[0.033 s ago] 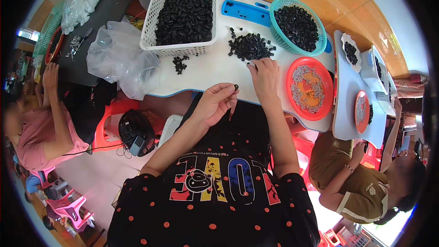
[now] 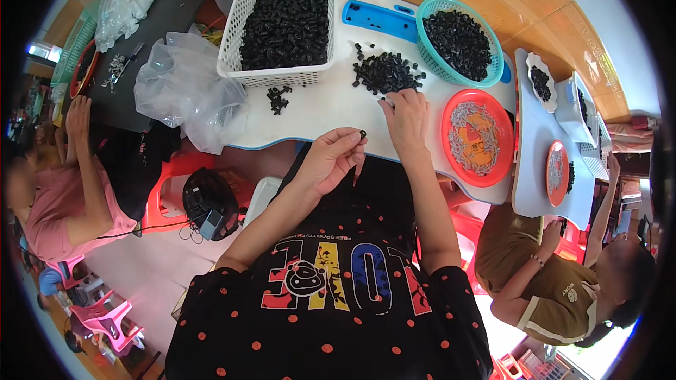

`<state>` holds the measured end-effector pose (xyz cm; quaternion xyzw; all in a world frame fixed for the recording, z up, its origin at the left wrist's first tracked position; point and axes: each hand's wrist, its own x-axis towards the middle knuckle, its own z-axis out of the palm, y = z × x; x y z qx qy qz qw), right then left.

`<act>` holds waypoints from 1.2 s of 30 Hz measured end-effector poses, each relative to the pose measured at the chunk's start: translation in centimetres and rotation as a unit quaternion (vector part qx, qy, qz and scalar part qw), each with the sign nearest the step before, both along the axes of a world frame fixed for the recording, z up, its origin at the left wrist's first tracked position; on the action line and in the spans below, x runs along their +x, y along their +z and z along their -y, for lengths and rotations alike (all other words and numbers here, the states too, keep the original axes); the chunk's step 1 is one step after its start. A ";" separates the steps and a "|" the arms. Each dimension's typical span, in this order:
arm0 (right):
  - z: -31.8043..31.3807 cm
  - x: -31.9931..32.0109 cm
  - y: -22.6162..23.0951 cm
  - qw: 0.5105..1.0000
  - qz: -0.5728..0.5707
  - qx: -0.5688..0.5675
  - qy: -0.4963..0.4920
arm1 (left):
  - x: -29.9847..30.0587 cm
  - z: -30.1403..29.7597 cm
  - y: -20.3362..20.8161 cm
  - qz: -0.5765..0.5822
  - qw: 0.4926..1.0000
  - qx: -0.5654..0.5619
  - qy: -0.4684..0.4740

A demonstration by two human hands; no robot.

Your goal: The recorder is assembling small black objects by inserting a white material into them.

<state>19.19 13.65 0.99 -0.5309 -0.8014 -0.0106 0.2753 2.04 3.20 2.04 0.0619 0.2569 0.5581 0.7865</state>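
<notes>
My left hand [image 2: 334, 157] is closed over the table's front edge, pinching a small black plastic part [image 2: 362, 134] between thumb and forefinger. My right hand [image 2: 408, 119] rests at the near side of a loose pile of black plastic parts [image 2: 384, 74], its fingers bent toward the pile and the thumb a little apart. It appears open, though its fingertips are partly hidden. To its right lies a red round tray [image 2: 448, 142] with many small silvery pins [image 2: 461, 144] on it.
A white perforated basket [image 2: 282, 76] and a turquoise basket [image 2: 440, 63], both full of black parts, stand at the back. Between them is a blue tray [image 2: 380, 20]. A clear plastic bag [image 2: 183, 88] hangs over the left edge. Co-workers sit on both sides.
</notes>
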 end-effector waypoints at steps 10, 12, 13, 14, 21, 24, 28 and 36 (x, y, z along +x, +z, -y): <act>3.6 -0.6 4.6 0.834 -0.452 -0.307 0.078 | -1.0 -0.6 -0.1 -0.008 1.000 0.001 0.023; 4.5 -0.3 6.0 0.820 -0.464 -0.305 0.135 | -0.9 -0.7 0.0 -0.008 1.000 0.005 0.011; 5.0 -0.3 6.4 0.811 -0.472 -0.320 0.131 | -0.8 -0.8 0.0 -0.007 1.000 0.007 0.004; 5.4 -0.3 6.8 0.801 -0.480 -0.334 0.130 | -0.7 -0.8 0.0 -0.009 1.000 0.010 -0.002; 6.2 0.0 7.1 0.796 -0.436 -0.409 0.091 | -0.6 -0.7 0.4 -0.036 0.999 0.031 -0.015; 5.9 -0.1 6.6 0.831 -0.411 -0.347 0.139 | -0.7 -0.5 0.7 -0.064 0.997 0.036 -0.013; 6.0 -0.3 6.3 0.830 -0.414 -0.355 0.122 | -0.5 -0.4 1.0 -0.086 0.995 0.048 -0.004; 7.0 -0.9 6.5 0.874 -0.364 -0.304 0.106 | 0.0 -0.2 0.6 -0.131 0.990 0.028 0.039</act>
